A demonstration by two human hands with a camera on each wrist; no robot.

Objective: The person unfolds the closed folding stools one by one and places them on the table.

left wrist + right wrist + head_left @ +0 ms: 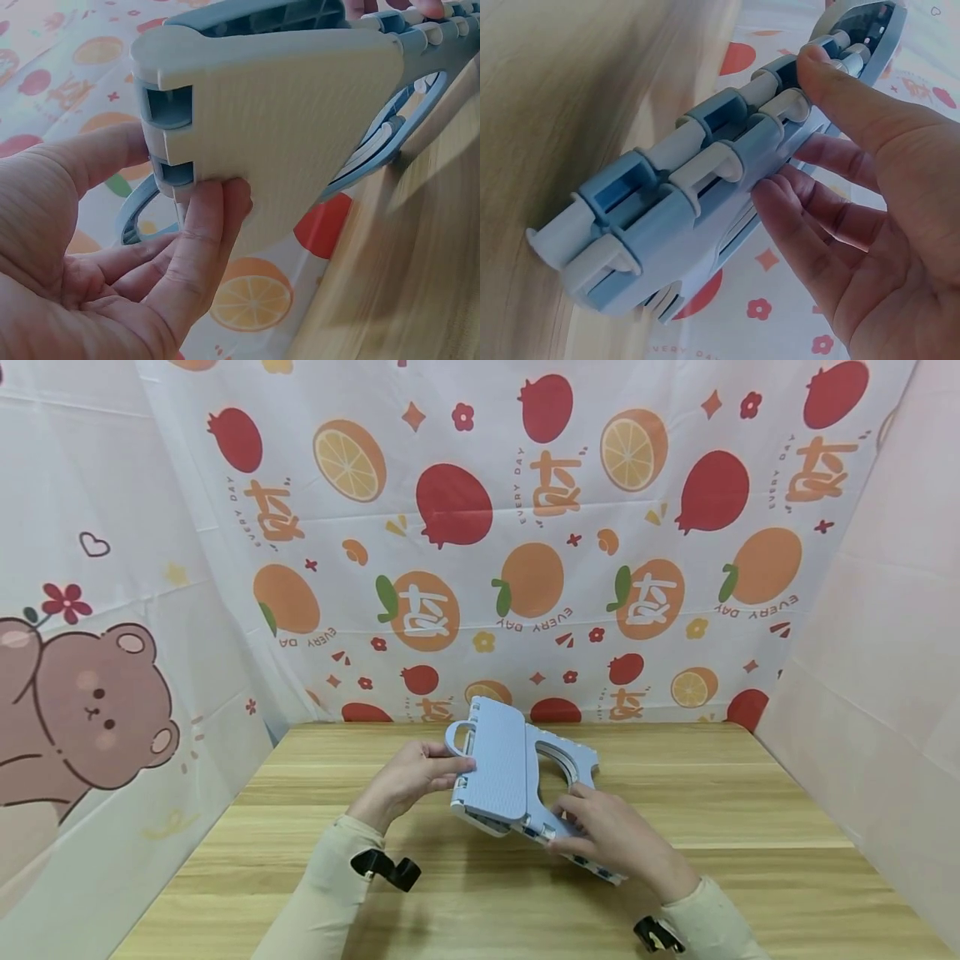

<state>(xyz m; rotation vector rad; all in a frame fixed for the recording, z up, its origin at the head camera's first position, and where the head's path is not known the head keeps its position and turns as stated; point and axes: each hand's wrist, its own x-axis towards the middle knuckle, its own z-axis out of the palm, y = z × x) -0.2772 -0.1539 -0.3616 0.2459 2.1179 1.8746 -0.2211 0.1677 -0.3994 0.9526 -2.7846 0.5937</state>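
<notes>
A light blue and white plastic folding stool (498, 760), partly folded, is tilted over the wooden table between both hands. My left hand (408, 777) grips its left edge, just below a small blue carry loop (453, 737). In the left wrist view, the thumb and fingers of that hand (112, 247) pinch the rim of a cream-white panel (285, 112). My right hand (611, 835) holds the lower part beside the oval opening. The right wrist view has the thumb of the right hand (900, 165) on a row of blue and white hinge knuckles (712, 161), fingers underneath.
The wood-grain table (285, 860) reaches back to a fruit-print cloth (487, 602). Pale cloth walls stand left, with a bear print (101, 702), and right. Black wrist mounts (386, 868) sit on the cream sleeves (322, 893).
</notes>
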